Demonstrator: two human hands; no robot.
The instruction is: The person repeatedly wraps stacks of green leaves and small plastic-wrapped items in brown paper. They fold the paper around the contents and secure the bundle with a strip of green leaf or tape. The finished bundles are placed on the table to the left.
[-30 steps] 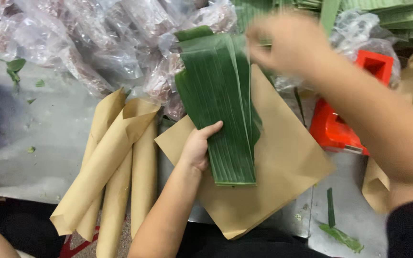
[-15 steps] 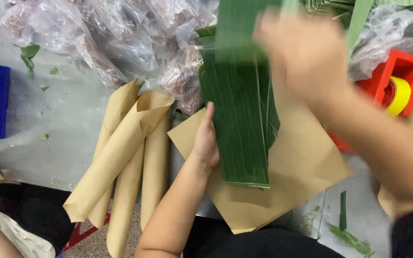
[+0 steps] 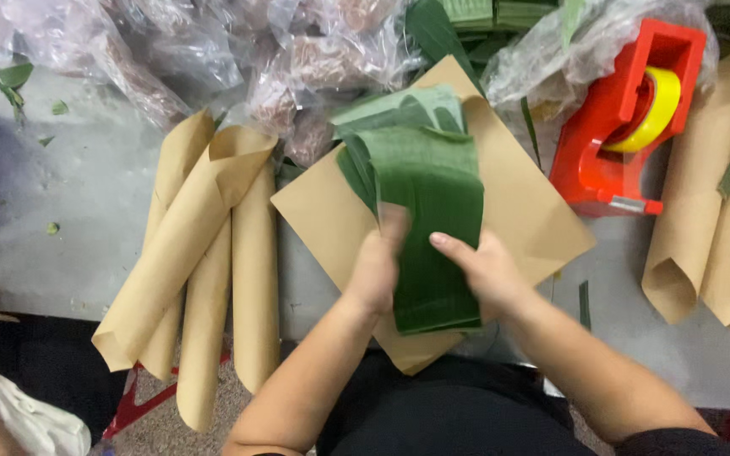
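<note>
Green banana-leaf strips, stacked on tan kraft paper sheet at steel table edge. Likely light, limp, slick, tears along ribs; best held flat at long edges. Left hand and right hand clasp stack's near sides, fingers partly closed. Left fingertips blurred; stack count unclear.

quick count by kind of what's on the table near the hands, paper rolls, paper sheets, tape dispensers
brown paper rolls left of the hands: 4
brown paper rolls at the right edge: at least 3
flat brown paper sheet under the green leaves: 1 showing
red tape dispenser: 1
total: at least 9
</note>
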